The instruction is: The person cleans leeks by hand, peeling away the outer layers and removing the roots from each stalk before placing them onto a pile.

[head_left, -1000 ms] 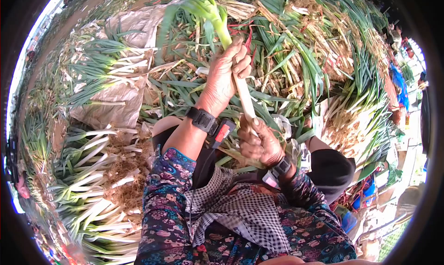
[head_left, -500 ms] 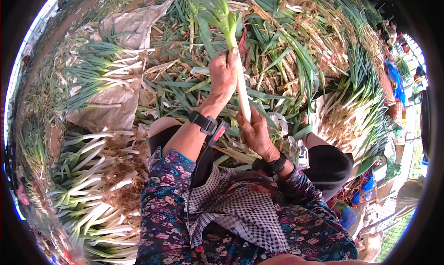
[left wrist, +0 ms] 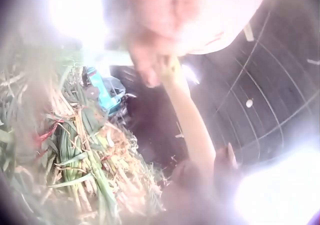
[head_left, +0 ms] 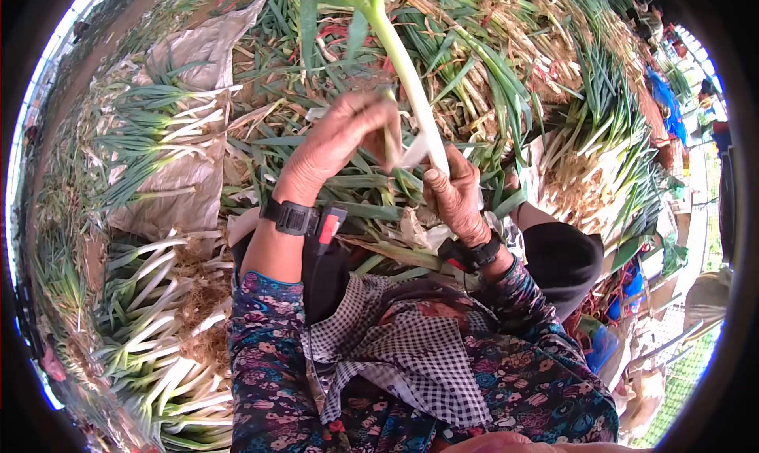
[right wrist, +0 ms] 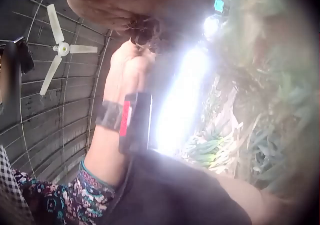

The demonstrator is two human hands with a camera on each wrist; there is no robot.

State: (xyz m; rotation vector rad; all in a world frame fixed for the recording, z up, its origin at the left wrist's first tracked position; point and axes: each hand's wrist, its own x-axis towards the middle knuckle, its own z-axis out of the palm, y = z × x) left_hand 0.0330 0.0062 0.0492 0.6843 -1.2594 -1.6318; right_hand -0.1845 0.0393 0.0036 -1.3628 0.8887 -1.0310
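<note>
A long leek (head_left: 409, 73) slants across the head view, its green top at the upper edge and its white end low. My right hand (head_left: 457, 196) grips the white end, thumb across it. To the left of the stalk, my left hand (head_left: 340, 141), blurred, pinches a strip of outer leaf (head_left: 390, 133); a whitish flap (head_left: 415, 150) stands off the stalk beside it. In the left wrist view a pale stalk (left wrist: 192, 120) runs between the two hands. The right wrist view shows my right hand (right wrist: 140, 5) from close up, hiding the leek.
Leeks with roots (head_left: 150, 318) lie piled at the left. Cleaner leeks (head_left: 170, 129) lie on a pale sheet (head_left: 170, 208). Loose leaves (head_left: 332, 192) cover the ground ahead, and another rooted heap (head_left: 573, 176) stands at the right, near my knee (head_left: 561, 263).
My left hand has left its grip on the stalk and moved left and down, pulling a leaf strip away. The right hand keeps the white end, shifted slightly right; the leek tilts more.
</note>
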